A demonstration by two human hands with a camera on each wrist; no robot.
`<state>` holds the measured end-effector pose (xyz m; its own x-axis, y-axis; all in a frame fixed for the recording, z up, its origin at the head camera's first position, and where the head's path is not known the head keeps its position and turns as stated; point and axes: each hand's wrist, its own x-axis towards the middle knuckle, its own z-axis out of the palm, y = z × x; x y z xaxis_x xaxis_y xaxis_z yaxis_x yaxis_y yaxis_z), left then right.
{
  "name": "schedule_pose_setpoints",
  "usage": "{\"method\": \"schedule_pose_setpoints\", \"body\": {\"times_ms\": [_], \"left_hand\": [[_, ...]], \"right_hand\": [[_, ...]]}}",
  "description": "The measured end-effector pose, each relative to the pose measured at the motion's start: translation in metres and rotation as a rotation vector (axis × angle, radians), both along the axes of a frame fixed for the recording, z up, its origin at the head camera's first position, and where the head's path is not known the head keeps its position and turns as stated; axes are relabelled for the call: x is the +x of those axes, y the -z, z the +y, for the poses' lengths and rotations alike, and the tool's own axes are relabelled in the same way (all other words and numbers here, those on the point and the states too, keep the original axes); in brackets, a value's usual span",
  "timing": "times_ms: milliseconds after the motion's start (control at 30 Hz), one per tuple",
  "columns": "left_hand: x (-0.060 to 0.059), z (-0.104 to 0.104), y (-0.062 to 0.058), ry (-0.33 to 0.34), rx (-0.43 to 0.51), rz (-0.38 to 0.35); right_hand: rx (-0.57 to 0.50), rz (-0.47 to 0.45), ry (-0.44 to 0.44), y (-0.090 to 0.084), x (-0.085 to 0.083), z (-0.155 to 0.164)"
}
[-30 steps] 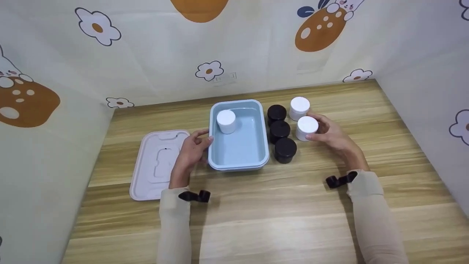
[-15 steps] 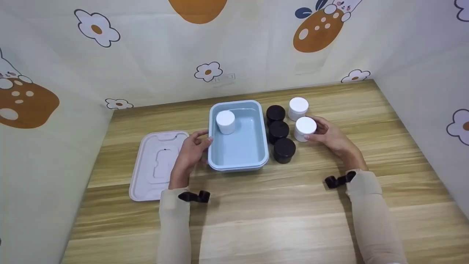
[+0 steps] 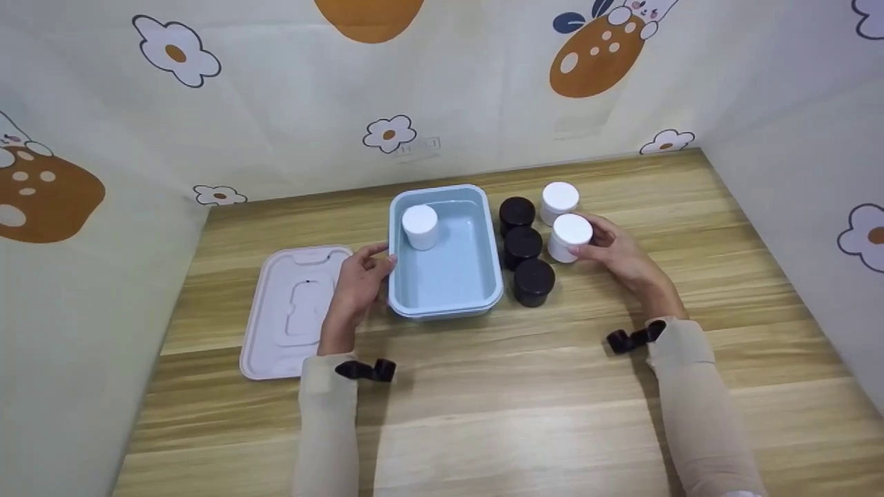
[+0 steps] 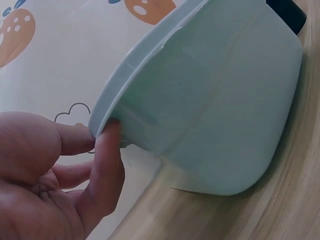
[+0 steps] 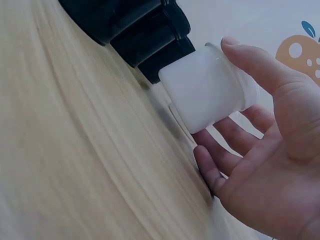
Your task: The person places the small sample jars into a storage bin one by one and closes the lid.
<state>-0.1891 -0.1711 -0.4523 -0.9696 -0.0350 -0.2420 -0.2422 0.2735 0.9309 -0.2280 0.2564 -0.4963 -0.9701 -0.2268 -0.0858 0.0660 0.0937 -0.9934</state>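
My left hand (image 3: pixel 359 279) pinches the left rim of a light blue plastic basin (image 3: pixel 449 290); the left wrist view shows thumb and finger on either side of that basin rim (image 4: pixel 112 95). One white lidded jar (image 3: pixel 421 228) stands inside, toward the back left. To the right of the basin, my right hand (image 3: pixel 625 259) grips another white jar (image 3: pixel 571 238) between thumb and fingers. In the right wrist view this white jar (image 5: pixel 205 90) is just off the table, with a shadow beneath it. A third white jar (image 3: pixel 559 202) stands behind it.
Three black lidded jars (image 3: pixel 523 245) stand in a row between the basin and the held jar. A pale flat lid (image 3: pixel 266 338) lies left of the basin, partly under my left forearm. Patterned cloth walls (image 3: pixel 469 90) border the wooden table (image 3: pixel 497 407).
The gripped white jar has risen slightly and my right hand has shifted a little with it. My left hand keeps its place on the basin rim. The whole view has drifted slightly.
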Motion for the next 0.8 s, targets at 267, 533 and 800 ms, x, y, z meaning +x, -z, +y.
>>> {"method": "schedule_pose_setpoints", "body": {"times_ms": [267, 533, 800], "left_hand": [[-0.001, -0.003, 0.0, 0.004, -0.011, -0.025], [0.0, -0.003, -0.001, 0.003, 0.009, -0.024], [0.0, -0.003, -0.002, -0.004, -0.007, -0.039]], "right_hand": [[0.069, -0.006, 0.054, -0.01, 0.001, -0.005], [0.063, 0.072, 0.095, -0.028, 0.005, -0.014], [0.099, 0.09, 0.131, -0.051, 0.012, -0.027]]}}
